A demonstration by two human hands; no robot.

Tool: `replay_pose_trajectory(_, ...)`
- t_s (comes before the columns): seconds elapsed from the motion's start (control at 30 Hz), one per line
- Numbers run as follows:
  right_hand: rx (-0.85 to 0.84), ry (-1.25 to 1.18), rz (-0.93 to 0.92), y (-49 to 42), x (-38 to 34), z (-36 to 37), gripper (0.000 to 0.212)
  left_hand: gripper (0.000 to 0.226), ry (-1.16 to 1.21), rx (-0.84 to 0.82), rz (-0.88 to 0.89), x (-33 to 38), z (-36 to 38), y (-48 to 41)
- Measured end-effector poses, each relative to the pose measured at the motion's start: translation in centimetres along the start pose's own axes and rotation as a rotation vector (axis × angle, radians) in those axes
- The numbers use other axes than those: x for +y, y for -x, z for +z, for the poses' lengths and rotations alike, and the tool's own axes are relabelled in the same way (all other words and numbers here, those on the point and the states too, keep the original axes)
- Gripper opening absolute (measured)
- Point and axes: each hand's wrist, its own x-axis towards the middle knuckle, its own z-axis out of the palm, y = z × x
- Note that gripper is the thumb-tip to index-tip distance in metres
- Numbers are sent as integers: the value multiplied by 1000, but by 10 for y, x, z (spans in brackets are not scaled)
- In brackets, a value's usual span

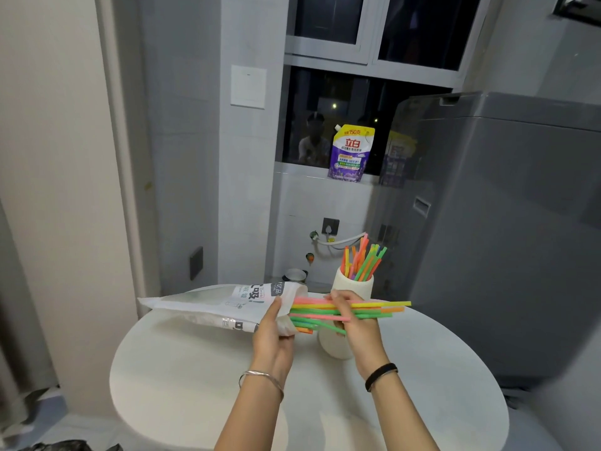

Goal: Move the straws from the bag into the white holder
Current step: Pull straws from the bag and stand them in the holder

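My left hand (272,333) grips the open end of a white printed bag (221,304), held level above the round white table (201,379). My right hand (354,323) is closed around a bundle of coloured straws (383,310) that lies sideways, its left ends still inside the bag's mouth. Behind my right hand stands the white holder (353,286), with several straws (362,260) upright in it. Its lower part is partly hidden by my hand.
A grey washing machine (504,239) stands close on the right of the table. A purple detergent pouch (351,153) sits on the window sill behind. A wall is on the left, and a small metal pot (295,275) lies beyond the table.
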Motion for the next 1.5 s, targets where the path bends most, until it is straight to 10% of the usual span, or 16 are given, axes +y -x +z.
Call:
replay_pose_trajectory(0.2, 311, -233, -69, -4, -11, -14, 44, 32, 74, 66, 7, 4, 2, 0)
replay_pose_trajectory(0.47, -2, 30, 30, -6, -4, -5, 20, 46, 25, 37, -35, -4, 12, 5)
replay_pose_trajectory(0.93, 301, 87, -385, -77, -89, -66, 40, 44, 102, 64, -80, 5, 18, -8)
replay_pose_trajectory(1.17, 250, 270, -392, -99, -101, -73, 43, 2, 98, 70, -78, 9, 14, -9)
replay_pose_trajectory(1.5, 144, 522, -378, -117, -107, -72, 44, 37, 31, 53, -33, 9, 14, -11)
